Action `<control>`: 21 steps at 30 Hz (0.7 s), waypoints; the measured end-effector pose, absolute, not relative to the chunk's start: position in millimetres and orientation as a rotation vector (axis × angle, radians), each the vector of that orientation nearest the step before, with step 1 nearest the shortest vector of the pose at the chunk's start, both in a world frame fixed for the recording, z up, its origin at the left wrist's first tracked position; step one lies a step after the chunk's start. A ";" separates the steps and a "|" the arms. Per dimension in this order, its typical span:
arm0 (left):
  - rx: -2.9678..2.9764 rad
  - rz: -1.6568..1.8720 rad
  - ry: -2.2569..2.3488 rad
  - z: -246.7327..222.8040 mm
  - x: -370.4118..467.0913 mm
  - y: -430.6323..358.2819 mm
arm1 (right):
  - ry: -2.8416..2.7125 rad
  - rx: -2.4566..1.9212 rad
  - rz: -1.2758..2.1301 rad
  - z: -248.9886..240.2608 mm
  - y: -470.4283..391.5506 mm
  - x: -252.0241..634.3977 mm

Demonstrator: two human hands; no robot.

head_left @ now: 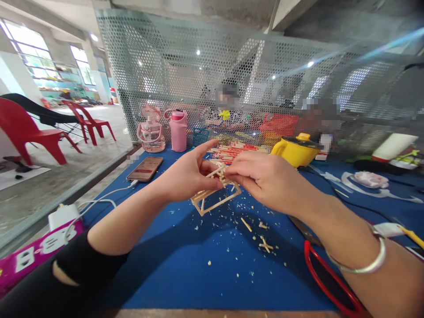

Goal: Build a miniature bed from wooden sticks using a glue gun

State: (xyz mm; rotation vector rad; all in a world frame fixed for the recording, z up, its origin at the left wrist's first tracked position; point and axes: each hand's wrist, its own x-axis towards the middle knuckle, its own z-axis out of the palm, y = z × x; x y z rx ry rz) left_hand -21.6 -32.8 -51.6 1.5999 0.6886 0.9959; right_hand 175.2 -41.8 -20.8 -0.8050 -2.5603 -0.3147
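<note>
Near edge of blue table (165, 282): black sleeve (96, 265) on L arm at near L, silver bangle (378, 260) on R wrist at near R. Red handle (308, 252) of a tool just L of R forearm; its dark metal part runs partly under the arm. Purple power strip (41, 254) near L, white plug (63, 215) in it.

Bit farther, approx. centre: small crossed-stick piece (265, 244) and a short loose stick (246, 225) on cloth, pale crumbs scattered about.

Mid-table, centre: pale stick frame (221, 203), tilted, between the hands. L hand (188, 174) grasps it from L, thumb along near side, index finger raised & pointing far. R hand (268, 174) at frame's R/top, thumb & fingertips drawn together; can't tell if they pinch a stick or only press, contact pt hidden.

Phone (145, 169) lies L of L hand, white cable (99, 201) plugged in.

Far side: heap of sticks w/ red parts (232, 151) just beyond hands; yellow pot (296, 152), dark lid, to R; pink bottle (178, 131) and clear pink-trimmed bottle (151, 137) to L.

Beyond table: perforated metal screen (172, 79); red basket (278, 124) & a person behind it. Far L, red chairs (29, 132) on floor.
</note>
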 end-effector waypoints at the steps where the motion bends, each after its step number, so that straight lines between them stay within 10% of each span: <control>1: 1.603 0.994 0.692 -51.3 -21.5 -33.0 | -2.561 -0.798 -0.315 -20.2 -41.8 175.9; 21: 1.676 1.033 0.707 -47.7 -20.6 -25.7 | -2.188 -0.778 -0.333 -42.9 -53.1 180.9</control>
